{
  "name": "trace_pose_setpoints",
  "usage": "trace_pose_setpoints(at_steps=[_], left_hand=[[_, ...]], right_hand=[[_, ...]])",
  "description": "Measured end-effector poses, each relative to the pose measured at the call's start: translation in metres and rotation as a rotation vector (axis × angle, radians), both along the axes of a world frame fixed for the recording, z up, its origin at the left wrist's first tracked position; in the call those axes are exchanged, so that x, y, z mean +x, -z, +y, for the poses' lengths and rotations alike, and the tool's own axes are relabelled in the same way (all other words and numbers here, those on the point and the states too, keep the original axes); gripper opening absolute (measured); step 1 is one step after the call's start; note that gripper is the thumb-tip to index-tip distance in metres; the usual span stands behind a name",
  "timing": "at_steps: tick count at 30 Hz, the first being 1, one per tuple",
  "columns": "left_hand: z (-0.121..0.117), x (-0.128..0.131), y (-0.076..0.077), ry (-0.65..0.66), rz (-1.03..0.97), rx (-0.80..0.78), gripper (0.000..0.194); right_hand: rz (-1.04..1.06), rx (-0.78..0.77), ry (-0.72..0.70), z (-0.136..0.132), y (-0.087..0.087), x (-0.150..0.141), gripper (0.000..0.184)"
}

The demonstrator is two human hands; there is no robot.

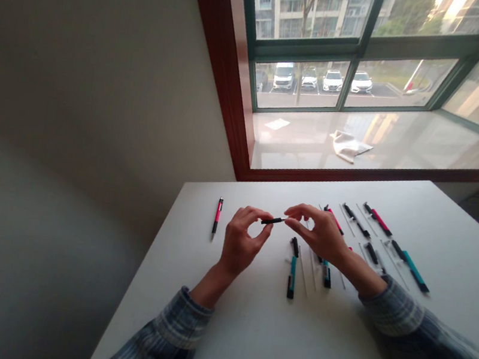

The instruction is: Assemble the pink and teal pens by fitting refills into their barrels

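White table [242,337] under a big green-framed window [354,58], cloth [348,146] on the sill upper right. Left of centre, a red-and-black pen [217,215] lies alone, apparently whole. Right of the hands, more pens in red or teal with black [410,266] lie in loose rows, some with thin white strips [306,272] beside them. Can't tell which are finished and which are left; none looks set aside as done except maybe the lone one. Centre of frame, a short black pen barrel [273,221] with a silver tip is held in the air between both hands. Left hand [241,240] has thumb and fingers pinched together on one end, right hand [319,234] pinches near the silver tip, other fingers curled loosely.
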State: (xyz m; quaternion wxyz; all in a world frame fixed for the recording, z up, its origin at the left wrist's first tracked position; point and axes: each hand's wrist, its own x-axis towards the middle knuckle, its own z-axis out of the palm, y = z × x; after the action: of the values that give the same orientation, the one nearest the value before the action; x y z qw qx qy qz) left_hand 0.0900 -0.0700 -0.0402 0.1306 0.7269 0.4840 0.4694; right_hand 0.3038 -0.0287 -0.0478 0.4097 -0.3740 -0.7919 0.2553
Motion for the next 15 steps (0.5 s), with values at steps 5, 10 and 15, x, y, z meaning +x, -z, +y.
trace_pose_setpoints(at_steps=[5,10,15], left_hand=[[-0.0008,0.0004,-0.0004,0.017,-0.006,-0.004,0.010],[-0.0012,0.0013,-0.0019,0.021,-0.009,-0.006,0.008],[-0.0018,0.0010,-0.0025,0.026,-0.004,-0.021,0.006]], right_hand=[[-0.056,0.024,-0.027,0.0005,-0.0006,0.0010,0.024],[-0.077,0.051,-0.044,0.0002,-0.0002,0.0005,0.023],[-0.066,0.036,-0.058,0.0000,-0.0011,0.0005,0.024]])
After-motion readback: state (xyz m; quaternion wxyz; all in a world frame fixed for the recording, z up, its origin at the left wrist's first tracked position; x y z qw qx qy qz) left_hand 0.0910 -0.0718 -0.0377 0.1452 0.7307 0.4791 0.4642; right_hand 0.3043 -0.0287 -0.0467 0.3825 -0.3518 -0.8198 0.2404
